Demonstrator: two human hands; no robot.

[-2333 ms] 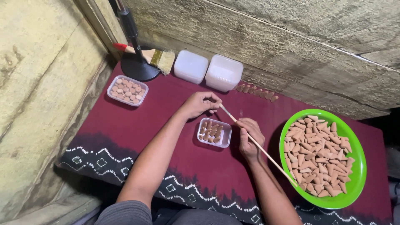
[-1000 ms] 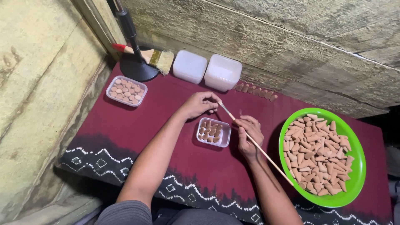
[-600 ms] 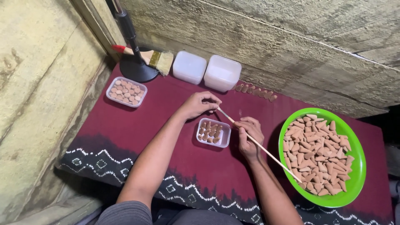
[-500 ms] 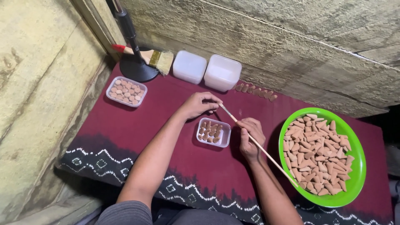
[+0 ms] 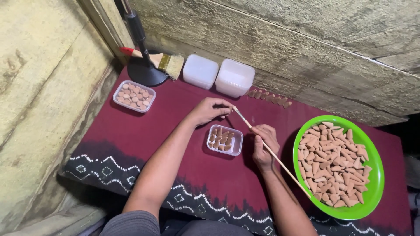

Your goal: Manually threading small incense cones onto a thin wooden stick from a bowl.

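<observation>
Both hands, left hand [image 5: 209, 111] and right hand [image 5: 264, 145], grip a thin stick [image 5: 272, 153] above the small tray [image 5: 225, 140].

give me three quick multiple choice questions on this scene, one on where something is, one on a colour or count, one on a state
1. Where is the small clear tray of cones?
A. between the two hands
B. inside the bowl
C. on the white tubs

2. What colour is the big bowl of cones?
A. blue
B. green
C. white

3. How does the right hand stand?
A. flat and empty
B. closed round a thin stick
C. holding the paintbrush

Answers: 1 A, it lies on the cloth between the left hand and the right hand. 2 B, the rim is bright green. 3 B, the fingers wrap the stick.
</observation>
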